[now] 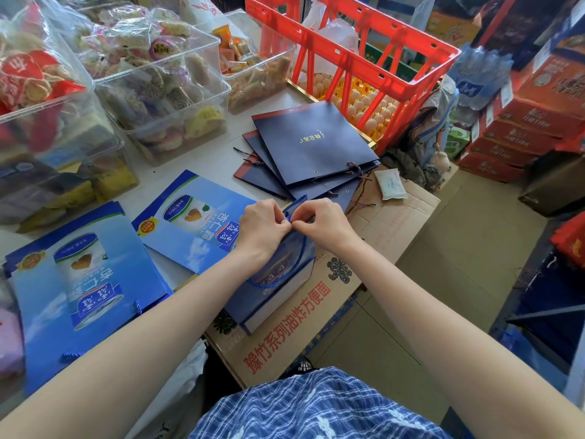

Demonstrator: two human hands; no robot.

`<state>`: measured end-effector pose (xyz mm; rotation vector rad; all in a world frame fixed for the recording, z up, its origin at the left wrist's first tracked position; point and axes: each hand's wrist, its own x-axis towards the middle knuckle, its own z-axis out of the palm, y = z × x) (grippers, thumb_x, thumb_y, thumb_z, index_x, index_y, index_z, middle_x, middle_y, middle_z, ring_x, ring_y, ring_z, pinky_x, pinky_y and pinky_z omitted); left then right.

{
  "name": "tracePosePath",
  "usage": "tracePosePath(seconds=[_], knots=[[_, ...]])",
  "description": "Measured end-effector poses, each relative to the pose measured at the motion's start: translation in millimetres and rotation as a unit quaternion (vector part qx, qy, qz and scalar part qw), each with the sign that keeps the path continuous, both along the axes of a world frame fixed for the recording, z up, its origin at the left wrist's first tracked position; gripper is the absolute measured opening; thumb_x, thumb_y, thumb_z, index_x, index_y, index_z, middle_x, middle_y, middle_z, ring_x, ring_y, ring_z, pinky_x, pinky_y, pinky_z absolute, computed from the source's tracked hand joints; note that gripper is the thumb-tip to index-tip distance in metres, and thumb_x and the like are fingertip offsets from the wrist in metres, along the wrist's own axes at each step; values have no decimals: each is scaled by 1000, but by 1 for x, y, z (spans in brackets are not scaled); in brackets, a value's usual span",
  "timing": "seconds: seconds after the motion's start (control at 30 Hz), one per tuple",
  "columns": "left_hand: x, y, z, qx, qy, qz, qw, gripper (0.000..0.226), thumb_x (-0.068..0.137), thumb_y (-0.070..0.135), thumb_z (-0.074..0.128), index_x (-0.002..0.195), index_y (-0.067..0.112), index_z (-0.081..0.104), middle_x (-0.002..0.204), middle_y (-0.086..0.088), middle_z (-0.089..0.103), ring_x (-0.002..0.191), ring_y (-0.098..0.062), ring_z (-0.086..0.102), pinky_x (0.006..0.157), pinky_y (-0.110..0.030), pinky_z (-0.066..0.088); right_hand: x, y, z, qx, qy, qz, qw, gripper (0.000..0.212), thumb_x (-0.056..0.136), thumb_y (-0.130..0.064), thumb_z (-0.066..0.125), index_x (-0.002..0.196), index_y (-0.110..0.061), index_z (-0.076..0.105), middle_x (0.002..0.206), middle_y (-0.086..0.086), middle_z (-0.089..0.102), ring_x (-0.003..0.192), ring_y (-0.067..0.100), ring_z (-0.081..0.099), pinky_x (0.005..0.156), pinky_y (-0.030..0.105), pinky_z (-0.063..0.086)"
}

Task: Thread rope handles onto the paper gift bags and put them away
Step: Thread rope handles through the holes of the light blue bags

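Flattened cardboard (373, 248) underlies a blue gift bag (272, 289), its long axis running from the hands toward the person. Left hand (262, 228) and right hand (323, 221) meet at its far edge, pinching the blue rope (287, 219).

Cardboard box (304, 327) front: red "豫竹系列油炸方便面".

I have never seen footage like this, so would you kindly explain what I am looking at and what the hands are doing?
There is no machine here: a person wears a camera on the head, looking forward and down, so both bare arms reach in from below. The left hand and right hand meet at the top edge of a blue gift bag, pinching the end of its blue rope handle. The bag rests on a cardboard box. Flat light-blue bags lie on the left, a stack of navy bags beyond the hands, clear tubs of snacks behind, and a red crate above trays of eggs.
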<state>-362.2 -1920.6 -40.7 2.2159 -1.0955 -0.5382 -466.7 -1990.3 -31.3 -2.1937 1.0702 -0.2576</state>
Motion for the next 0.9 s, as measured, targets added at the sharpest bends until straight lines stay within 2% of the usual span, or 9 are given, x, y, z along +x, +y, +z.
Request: tracePosePath(seconds=[0.1,0.23,0.37,0.47,0.53,0.63,0.7,0.83,0.9], knots=[[6,-1,0,22,30,13,999,13,84,19,65,88,7,69,93,-10,68,90,-23,61,70,-26,40,4,2,-3,-7,-9,-2,1000,11,83,-9,63,88,-8,73,89,5,71,81,13,61,76,22,47],[10,-1,2,39,78,30,996,15,81,19,67,89,8,72,94,-10,69,92,-21,60,70,-26,42,5,4,-6,-12,-27,9,1000,10,82,-9,63,85,-10,72,84,3,71,79,11,57,69,11,37],[14,3,-1,35,134,24,990,7,78,20,70,76,15,67,78,1,63,80,-15,57,64,-25,41,-1,0,-5,1,-41,12,999,8,84,-10,65,88,-10,72,84,-3,67,71,-1,49,67,0,34],[17,7,-3,18,187,20,982,12,77,16,71,69,20,62,70,5,60,70,-10,55,57,-21,40,-2,-2,-3,14,-49,9,999,9,83,-10,67,90,-9,73,88,0,70,78,5,56,71,6,39],[16,9,-5,15,215,32,976,12,78,13,70,69,19,63,69,4,61,69,-9,56,60,-23,44,-1,0,-2,14,-53,10,998,8,83,-10,67,89,-9,73,88,0,71,76,1,56,72,6,39],[16,9,-11,27,242,66,968,12,76,10,69,68,17,63,74,-2,66,81,-18,63,77,-33,53,-2,1,-3,-1,-43,17,999,8,84,-10,66,86,-9,73,84,-4,67,70,-6,48,67,-2,34],[15,6,-10,17,289,85,953,10,76,9,70,71,14,63,79,-7,68,87,-23,67,86,-41,54,-3,1,-6,-2,-44,14,999,7,84,-12,67,86,-10,72,83,-5,66,71,-5,47,68,2,34],[17,1,-7,-3,290,85,953,18,73,10,71,63,15,57,74,-10,66,84,-29,67,85,-49,54,1,2,-10,-1,-45,-6,999,6,81,-22,71,84,-20,66,77,-9,62,86,12,56,79,29,41],[17,3,-5,-7,254,66,965,19,73,11,72,64,16,57,74,-8,65,78,-23,62,80,-44,54,1,2,-9,12,-57,-27,998,5,82,-19,71,83,-17,66,77,-6,62,80,12,58,72,23,43]])
